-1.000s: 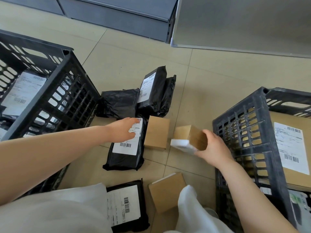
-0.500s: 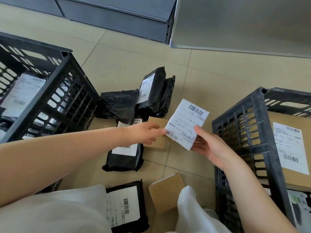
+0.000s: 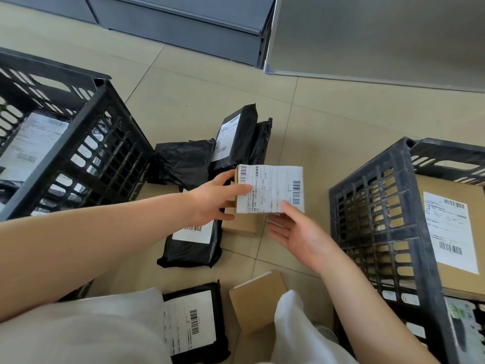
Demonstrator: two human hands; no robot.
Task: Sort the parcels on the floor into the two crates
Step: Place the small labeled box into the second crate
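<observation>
I've got the small labelled box (image 3: 270,189) up off the floor (image 3: 328,122) between the two crates, left hand (image 3: 215,198) gripping its left end, right hand (image 3: 296,232) pinching its lower right edge with thumb on the label, left crate (image 3: 78,143) and right crate (image 3: 372,206) flanking.

parcels (image 3: 193,243) between two crates (image 3: 78,153)
</observation>
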